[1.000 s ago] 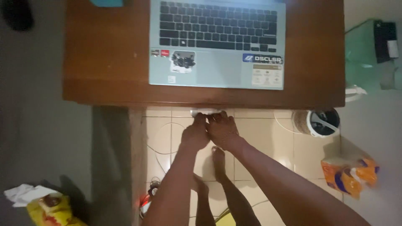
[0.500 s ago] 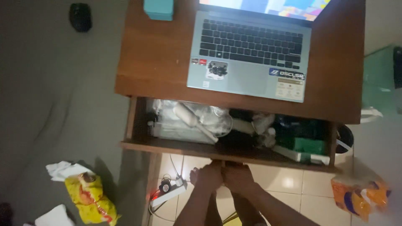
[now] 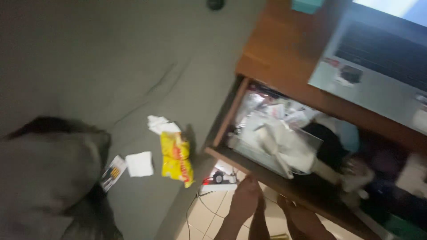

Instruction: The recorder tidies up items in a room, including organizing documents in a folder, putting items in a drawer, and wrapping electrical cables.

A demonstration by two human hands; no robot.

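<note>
A wooden desk drawer (image 3: 222, 120) stands pulled out, stuffed with clear plastic bags, white cloth or paper (image 3: 280, 142) and dark items. My left hand (image 3: 247, 195) is curled against the drawer's front edge from below. Beside it, my right hand (image 3: 296, 213) reaches up to the same edge, its fingers hidden under the wood. An open grey laptop (image 3: 378, 66) sits on the brown desk top (image 3: 275, 53) above the drawer. The whole view is tilted and blurred.
A yellow snack bag (image 3: 177, 158), crumpled white tissues (image 3: 139, 163) and a small card (image 3: 112, 172) lie on the grey floor covering at left. A white power strip (image 3: 218, 180) with cables sits on the tiles under the desk. A teal box (image 3: 307, 5) rests on the desk's far edge.
The drawer, closed a second ago, has been pulled out. My view has swung left and tilted, and my hands have moved slightly apart along the drawer front.
</note>
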